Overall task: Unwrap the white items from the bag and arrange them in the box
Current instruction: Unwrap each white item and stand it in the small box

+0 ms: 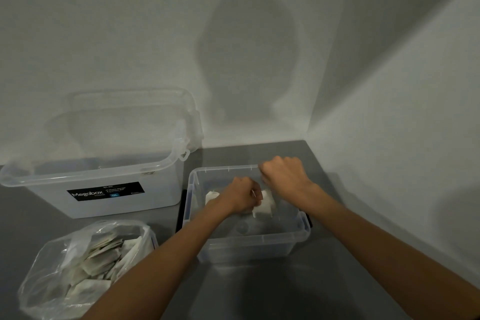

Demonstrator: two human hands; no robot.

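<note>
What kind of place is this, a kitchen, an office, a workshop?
Hard to say for sure: probably a plain packing or storage corner. A grey table stands against bare white walls, holding a large clear storage box, a smaller box and a plastic bag of white packets.

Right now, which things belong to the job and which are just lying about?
Job: bag; small box; white item gripped by left hand; right hand curled above it.
Idle: Megabox tub; lid behind it.
</note>
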